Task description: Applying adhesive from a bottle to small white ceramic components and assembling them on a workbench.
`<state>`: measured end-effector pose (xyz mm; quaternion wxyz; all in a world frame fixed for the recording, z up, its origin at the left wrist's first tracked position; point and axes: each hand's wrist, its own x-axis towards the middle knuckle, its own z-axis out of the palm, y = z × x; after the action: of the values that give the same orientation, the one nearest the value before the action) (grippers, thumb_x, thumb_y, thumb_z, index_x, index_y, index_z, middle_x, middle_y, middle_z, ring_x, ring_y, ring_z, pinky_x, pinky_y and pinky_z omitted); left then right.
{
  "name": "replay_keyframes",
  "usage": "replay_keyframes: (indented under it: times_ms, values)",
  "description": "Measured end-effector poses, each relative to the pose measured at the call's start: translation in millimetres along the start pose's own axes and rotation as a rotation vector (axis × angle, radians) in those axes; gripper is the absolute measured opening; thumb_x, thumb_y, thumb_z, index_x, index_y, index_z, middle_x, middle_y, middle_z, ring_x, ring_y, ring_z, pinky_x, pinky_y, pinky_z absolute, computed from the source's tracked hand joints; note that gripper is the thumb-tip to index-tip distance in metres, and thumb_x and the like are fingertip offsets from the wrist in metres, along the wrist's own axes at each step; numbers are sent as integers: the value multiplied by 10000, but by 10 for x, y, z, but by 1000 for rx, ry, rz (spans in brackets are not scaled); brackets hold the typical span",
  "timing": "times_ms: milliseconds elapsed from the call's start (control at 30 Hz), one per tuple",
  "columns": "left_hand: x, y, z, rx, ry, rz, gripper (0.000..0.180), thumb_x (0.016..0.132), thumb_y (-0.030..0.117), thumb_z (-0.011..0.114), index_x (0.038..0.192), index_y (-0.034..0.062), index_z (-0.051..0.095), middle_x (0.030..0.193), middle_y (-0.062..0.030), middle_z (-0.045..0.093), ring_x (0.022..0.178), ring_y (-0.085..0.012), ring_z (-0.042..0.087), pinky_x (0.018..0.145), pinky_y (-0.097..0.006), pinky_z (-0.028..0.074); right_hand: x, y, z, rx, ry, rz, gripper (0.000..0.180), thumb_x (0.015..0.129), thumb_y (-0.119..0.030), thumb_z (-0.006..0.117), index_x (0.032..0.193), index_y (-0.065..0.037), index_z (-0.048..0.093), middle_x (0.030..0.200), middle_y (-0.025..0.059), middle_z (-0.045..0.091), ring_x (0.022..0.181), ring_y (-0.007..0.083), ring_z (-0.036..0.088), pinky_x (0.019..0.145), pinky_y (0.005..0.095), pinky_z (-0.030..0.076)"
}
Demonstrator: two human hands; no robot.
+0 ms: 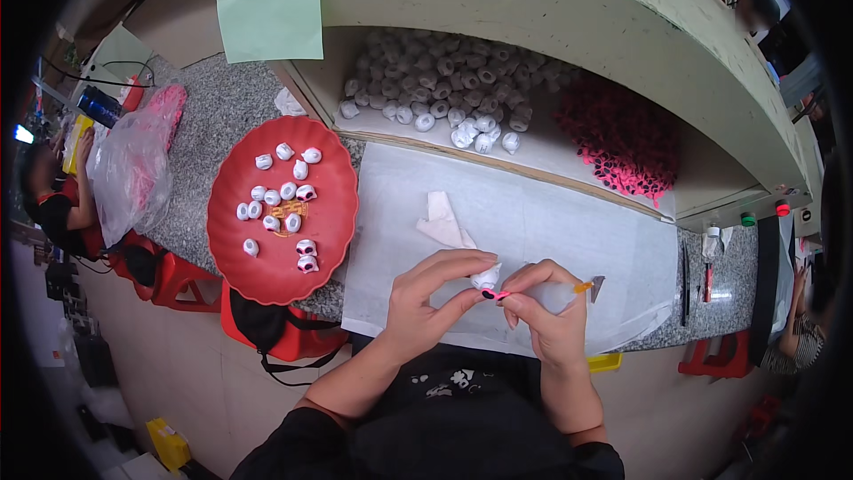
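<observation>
Over the white paper sheet (551, 213), my left hand (422, 307) is closed, pinching a small rounded white piece (486, 277) between fingers and thumb. My right hand (553, 324) presses a small pink-and-black piece (494, 295) against its lower edge, where the left thumb also touches. Tucked in the right hand is a translucent bottle (558, 295) with an orange tip. A crumpled white cloth (442, 222) lies just beyond my hands. To the left, a scalloped red tray (233, 160) holds several white pieces, a few with dark, pink-edged patches.
A shelf box (569, 13) arches over the far side, with a heap of white pieces (444, 80) and a pile of pink-and-black pieces (622, 138) inside. Slim tools (708, 276) lie at the right. A plastic bag (133, 169) and another person sit at far left.
</observation>
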<state>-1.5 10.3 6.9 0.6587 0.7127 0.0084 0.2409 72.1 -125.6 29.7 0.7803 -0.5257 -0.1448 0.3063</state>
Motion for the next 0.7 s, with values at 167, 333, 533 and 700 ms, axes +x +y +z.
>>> replay_keyframes:
  times_ms: [167, 333, 533, 700]
  values:
    - [18, 63, -6, 50, -18, 29, 289, 646, -74, 600, 928, -34, 549, 950, -182, 553, 893, -238, 543, 764, -295, 431, 4, 21, -29, 31, -26, 36, 84, 684, 47, 594, 741, 26, 535, 704, 79, 557, 554, 78, 479, 479, 187, 379]
    - [18, 67, -5, 51, -36, 35, 299, 635, -70, 614, 926, -32, 554, 947, -183, 554, 892, -240, 543, 761, -295, 431, 6, 43, -12, 54, 6, 41, 87, 685, 49, 593, 728, 20, 522, 707, 76, 553, 557, 76, 481, 478, 186, 378]
    - [-28, 12, 20, -130, -39, 24, 264, 681, -31, 604, 937, -36, 541, 992, -195, 529, 910, -235, 531, 768, -296, 427, -22, 89, 16, -48, 28, -24, 120, 674, 53, 600, 738, 5, 510, 725, 73, 552, 577, 72, 484, 515, 180, 381]
    - [-58, 40, 61, -532, 43, -206, 239, 740, 22, 565, 963, -47, 512, 1001, -197, 522, 947, -234, 509, 816, -323, 400, -25, 103, 42, -101, 21, -164, 273, 625, 77, 623, 841, 12, 470, 754, 114, 533, 572, 100, 486, 461, 193, 398]
